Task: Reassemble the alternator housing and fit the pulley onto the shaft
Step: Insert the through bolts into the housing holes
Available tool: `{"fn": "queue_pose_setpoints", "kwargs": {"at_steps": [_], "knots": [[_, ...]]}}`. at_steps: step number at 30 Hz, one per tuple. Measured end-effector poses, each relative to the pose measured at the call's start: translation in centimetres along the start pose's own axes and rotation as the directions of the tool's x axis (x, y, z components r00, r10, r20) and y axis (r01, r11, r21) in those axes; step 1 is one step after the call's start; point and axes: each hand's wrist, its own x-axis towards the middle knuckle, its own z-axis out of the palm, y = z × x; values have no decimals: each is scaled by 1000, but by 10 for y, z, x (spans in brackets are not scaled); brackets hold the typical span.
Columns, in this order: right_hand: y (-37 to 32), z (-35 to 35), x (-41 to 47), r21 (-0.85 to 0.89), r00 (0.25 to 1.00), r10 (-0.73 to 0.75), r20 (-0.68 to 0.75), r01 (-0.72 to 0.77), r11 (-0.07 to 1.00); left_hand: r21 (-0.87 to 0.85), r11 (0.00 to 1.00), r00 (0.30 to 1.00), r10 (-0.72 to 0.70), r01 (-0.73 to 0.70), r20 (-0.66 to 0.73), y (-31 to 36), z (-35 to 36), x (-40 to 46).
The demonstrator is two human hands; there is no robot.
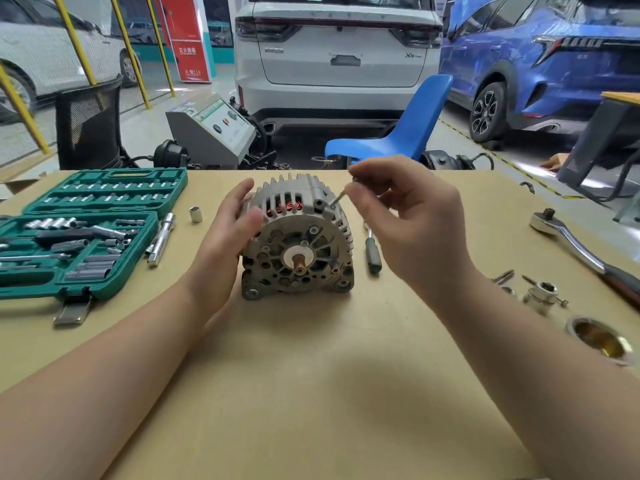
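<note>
Centrally on the table (311, 393) the alternator (298, 237) is lying on its side, its rear face with the bare shaft (298, 264) turned toward the person. A long bolt (337, 197) is slanting down into a hole in a lug at the housing's upper right edge, and the right hand (412, 223) is pinching the bolt's upper end between thumb and fingertips, so the grip is sitting just above and to the right of the housing. That hand is hovering with the wrist bent and the remaining fingers loosely curled, the forearm coming in from the lower right. The left hand (228, 237) is lying flat against the housing's left side, fingers straight and together, palm facing the metal, steadying it; its grip is spread, not curled round anything.

A green socket set case (79, 233) is standing open at the left, with a loose socket (196, 214) beside it. A screwdriver (372, 251) is lying just right of the alternator. Farther right, a ratchet wrench (581, 245) and small fasteners are resting near a round pulley (599, 341) at the table's edge.
</note>
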Motion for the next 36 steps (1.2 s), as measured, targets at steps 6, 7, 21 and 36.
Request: {"fn": "queue_pose_setpoints", "kwargs": {"at_steps": [6, 7, 21, 36], "knots": [[9, 13, -31, -88, 967, -250, 48, 253, 963, 380, 916, 991, 93, -124, 100, 70, -10, 56], [11, 14, -34, -100, 967, -247, 58, 252, 963, 416, 899, 985, 81, -137, 151, 77, -7, 65], [6, 22, -41, -199, 984, -177, 5, 174, 964, 465, 875, 949, -18, -137, 313, 74, 19, 80], [8, 34, -34, -18, 998, 64, -11, -64, 998, 496, 853, 943, -14, -162, 331, 73, 18, 67]]}}
